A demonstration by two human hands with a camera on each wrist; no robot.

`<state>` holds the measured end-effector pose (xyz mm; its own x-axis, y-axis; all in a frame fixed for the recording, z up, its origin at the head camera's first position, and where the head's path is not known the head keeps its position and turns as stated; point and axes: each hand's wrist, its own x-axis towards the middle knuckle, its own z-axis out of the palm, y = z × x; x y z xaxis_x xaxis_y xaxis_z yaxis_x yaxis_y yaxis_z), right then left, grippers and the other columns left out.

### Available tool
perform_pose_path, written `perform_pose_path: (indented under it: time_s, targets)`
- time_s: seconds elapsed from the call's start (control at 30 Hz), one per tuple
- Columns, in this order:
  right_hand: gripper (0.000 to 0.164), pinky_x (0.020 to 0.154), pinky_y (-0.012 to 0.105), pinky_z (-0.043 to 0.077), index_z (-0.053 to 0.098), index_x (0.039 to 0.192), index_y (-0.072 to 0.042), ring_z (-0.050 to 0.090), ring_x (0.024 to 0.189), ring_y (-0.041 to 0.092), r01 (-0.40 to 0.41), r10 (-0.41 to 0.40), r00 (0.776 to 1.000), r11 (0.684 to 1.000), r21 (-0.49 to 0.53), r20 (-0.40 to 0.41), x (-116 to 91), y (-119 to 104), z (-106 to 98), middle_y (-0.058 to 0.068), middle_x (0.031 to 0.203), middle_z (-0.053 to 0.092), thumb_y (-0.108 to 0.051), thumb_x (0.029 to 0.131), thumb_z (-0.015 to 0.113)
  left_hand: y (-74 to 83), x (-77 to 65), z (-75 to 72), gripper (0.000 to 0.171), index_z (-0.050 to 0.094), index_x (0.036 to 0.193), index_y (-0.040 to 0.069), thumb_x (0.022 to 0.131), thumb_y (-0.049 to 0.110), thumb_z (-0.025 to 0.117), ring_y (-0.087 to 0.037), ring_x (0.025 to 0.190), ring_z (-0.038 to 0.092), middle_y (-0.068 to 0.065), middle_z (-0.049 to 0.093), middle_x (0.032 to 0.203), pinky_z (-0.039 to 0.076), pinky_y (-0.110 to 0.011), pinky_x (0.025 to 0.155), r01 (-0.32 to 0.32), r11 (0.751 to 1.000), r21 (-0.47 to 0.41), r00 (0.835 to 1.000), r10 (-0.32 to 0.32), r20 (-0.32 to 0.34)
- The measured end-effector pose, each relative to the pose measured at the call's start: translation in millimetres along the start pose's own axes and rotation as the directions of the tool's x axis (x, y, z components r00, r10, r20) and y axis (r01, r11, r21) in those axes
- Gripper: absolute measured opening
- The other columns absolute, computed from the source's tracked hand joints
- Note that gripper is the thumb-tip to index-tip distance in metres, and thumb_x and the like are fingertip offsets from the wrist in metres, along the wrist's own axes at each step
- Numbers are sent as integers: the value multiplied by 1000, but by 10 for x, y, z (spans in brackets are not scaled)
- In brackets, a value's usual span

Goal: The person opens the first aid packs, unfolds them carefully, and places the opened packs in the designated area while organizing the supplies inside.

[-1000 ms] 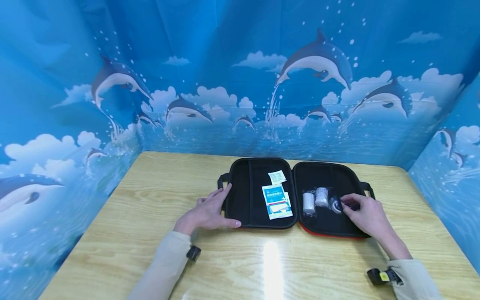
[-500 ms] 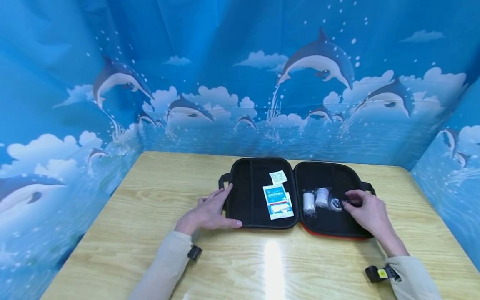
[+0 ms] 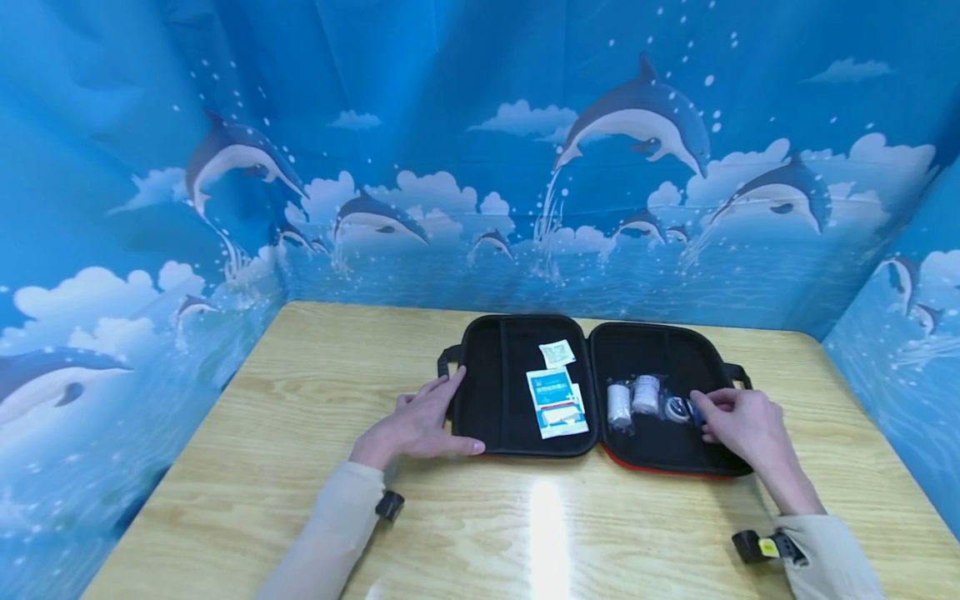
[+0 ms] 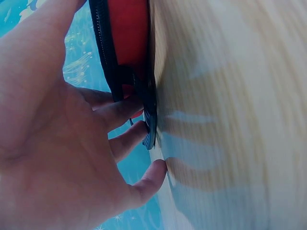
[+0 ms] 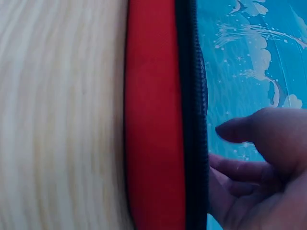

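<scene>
A zip case (image 3: 477, 392) lies unfolded on the table, black inside and red outside. My left hand (image 3: 420, 421) rests spread against its left side, thumb along the front edge. In the left wrist view, the left fingers (image 4: 127, 141) reach to the dark zipped edge. Over the right half is my right hand (image 3: 742, 421), fingertips at a small dark blue item (image 3: 697, 414) that they partly cover. I cannot tell whether they pinch it. Beside it sit a round white item with a dark middle (image 3: 677, 409) and two plastic-wrapped white rolls (image 3: 618, 407).
A blue and white packet (image 3: 555, 402) and a small pale sachet (image 3: 557, 354) lie in the case's left half. Handles stick out at both ends, the right handle (image 3: 738, 375) close behind my right hand. A dolphin-print curtain (image 3: 450, 150) stands behind the table (image 3: 330, 358).
My right hand's fingers have shifted a little, and the dark blue item now shows beside the round white one, which has moved slightly right. My left hand keeps its place.
</scene>
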<state>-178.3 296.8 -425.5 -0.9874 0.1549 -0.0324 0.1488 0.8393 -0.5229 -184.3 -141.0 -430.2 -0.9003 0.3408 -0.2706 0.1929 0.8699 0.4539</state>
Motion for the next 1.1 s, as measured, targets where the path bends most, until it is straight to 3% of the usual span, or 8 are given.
perform_pose_path:
  time_s: [0.2,0.33,0.5,0.6,0.77,1.1]
  targets:
    - [70,60,25,47,61,118,5,65,63,10,-95,85,990,992,89,108,80,-65,28,12,86,71,-58,91,46,-4,-11,-7,118,-2,153,28,67,76,64,-23,148,11,1,14,160,15,-59,112,-7,1000,-2,1000,7,-1]
    - [72,59,24,48,59,122,4,64,66,11,-123,102,985,982,145,140,134,-97,52,12,90,69,-59,91,46,-7,-14,-8,118,-2,153,28,67,75,64,-23,148,11,1,14,160,14,-60,113,-6,1000,-5,1000,6,0]
    - [70,59,25,44,60,120,1,60,65,13,-115,91,983,982,147,162,177,-148,76,5,80,64,-61,90,45,-9,-15,-6,118,-2,153,28,67,76,63,-22,148,10,2,13,160,14,-60,113,-2,1000,1,1000,2,1]
    - [67,60,25,43,58,122,0,60,70,13,-107,79,982,981,161,171,195,-175,97,7,85,66,-58,91,48,-8,-15,-8,118,-2,153,29,67,76,63,-22,148,10,2,13,160,14,-59,113,1,1000,0,1000,-1,2]
    - [65,68,22,43,50,127,2,63,88,17,-94,57,980,976,197,190,210,-194,139,18,108,67,-52,91,53,-4,-9,-4,119,-1,153,29,66,75,65,-23,148,11,2,15,160,14,-59,113,7,1000,-11,1000,-7,-7]
    - [69,70,26,44,52,125,1,61,95,27,-81,54,985,983,162,162,211,-182,162,23,112,64,-56,86,58,-4,1,3,119,-1,153,29,65,75,65,-22,148,11,1,15,160,14,-59,113,5,1000,-16,1000,-5,-8]
